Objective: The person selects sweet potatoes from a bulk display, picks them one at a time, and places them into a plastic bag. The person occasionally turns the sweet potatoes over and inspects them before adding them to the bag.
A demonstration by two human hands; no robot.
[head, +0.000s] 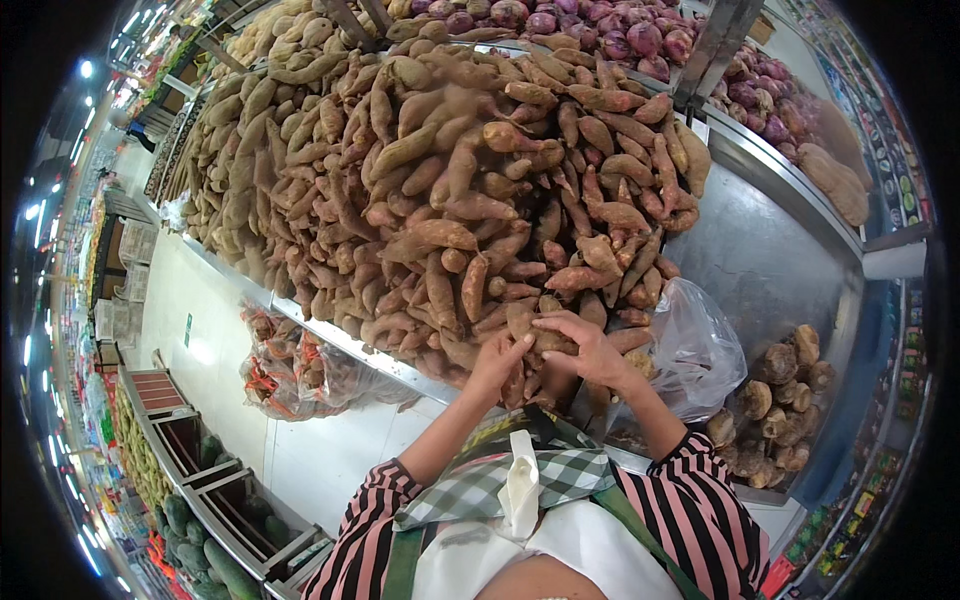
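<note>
Just in front of my apron, both hands are at the near edge of a big heap of reddish-brown sweet potatoes (pixel 442 236). The fingers of my right hand (pixel 592 351) curl over a sweet potato (pixel 556 342). Close beside it, my left hand (pixel 498 364) has its thumb against the same cluster and appears to grip a sweet potato (pixel 519 321); some of its fingers are hidden. A clear plastic bag (pixel 697 349) lies on the metal display counter (pixel 750 232), right of my right hand.
Round brown root vegetables (pixel 776 409) lie at the counter's right. Red onions (pixel 645 39) fill the far side, near a metal post (pixel 712 56). Left of the counter, filled plastic bags (pixel 300 364) sit on the floor (pixel 202 330). Dark green melons (pixel 187 536) occupy a lower-left stand.
</note>
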